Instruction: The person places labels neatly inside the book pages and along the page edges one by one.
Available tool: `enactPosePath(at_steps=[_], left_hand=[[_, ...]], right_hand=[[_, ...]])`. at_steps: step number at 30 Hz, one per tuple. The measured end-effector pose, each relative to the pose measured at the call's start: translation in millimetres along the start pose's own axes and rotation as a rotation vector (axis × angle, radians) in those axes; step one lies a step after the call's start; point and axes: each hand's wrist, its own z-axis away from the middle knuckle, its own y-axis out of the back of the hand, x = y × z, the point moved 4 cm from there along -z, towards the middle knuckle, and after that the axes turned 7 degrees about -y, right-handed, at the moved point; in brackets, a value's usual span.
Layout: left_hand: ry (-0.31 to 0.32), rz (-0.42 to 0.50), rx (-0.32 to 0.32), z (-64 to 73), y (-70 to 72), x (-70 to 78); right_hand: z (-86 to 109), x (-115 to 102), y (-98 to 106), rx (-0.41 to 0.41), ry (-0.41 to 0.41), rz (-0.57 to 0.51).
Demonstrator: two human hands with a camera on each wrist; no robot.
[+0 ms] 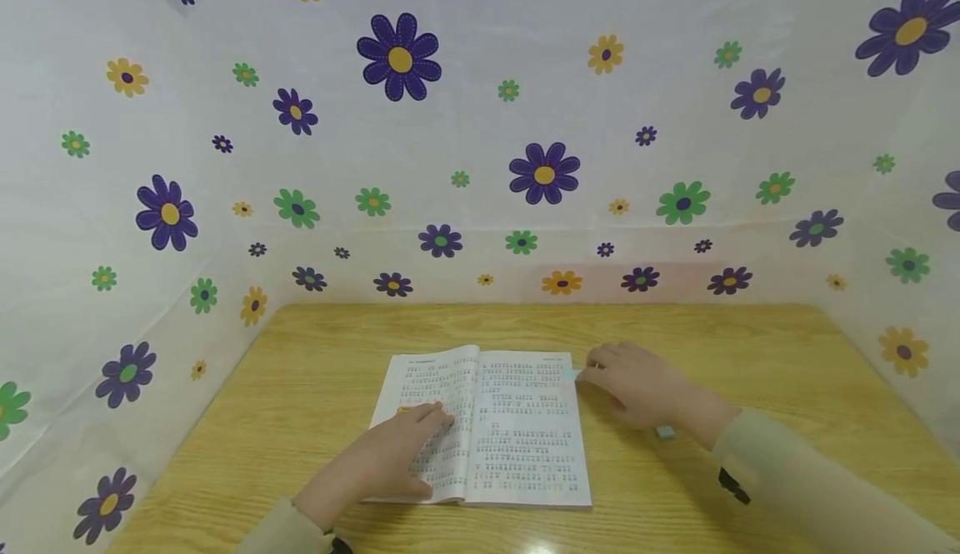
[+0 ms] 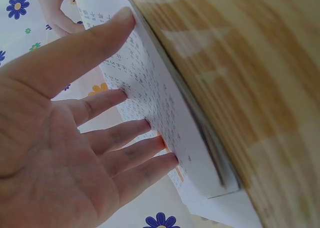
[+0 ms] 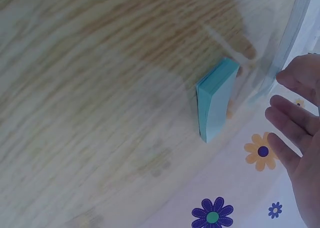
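Flowered cloth (image 1: 465, 121) behind, wood-grain table (image 1: 637, 483) below. Open book (image 1: 525, 450) at lower centre of head frame. Left hand (image 1: 392, 454) on its left half, fingers straight, parted. Right hand (image 1: 641, 386) right of centre, apparently pinching blue tab (image 1: 571, 374) at book's upper right edge; blue pad (image 3: 217, 100) just below. Probably mid-tabbing; calls for careful alignment, then flat pressing.

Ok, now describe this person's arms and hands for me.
Both arms wear long, plain pale beige sleeves, the left sleeve and the right sleeve. A small dark piece shows at the right cuff, too unclear to identify. The left hand and right hand are ungloved.
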Motion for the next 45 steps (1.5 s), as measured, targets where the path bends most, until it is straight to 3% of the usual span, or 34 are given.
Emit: enactPosePath(at_steps=[21, 31, 45], left_hand=[[0.008, 0.021, 0.000, 1.8, -1.1, -1.0], [-0.001, 0.028, -0.004, 2.0, 0.3, 2.0], [0.009, 0.021, -0.005, 1.2, 2.1, 1.6]], right_hand=[[18.6, 9, 9, 0.124, 0.050, 0.043], [29.3, 14, 11, 0.079, 0.000, 0.011], [40.7, 22, 13, 0.123, 0.021, 0.043]])
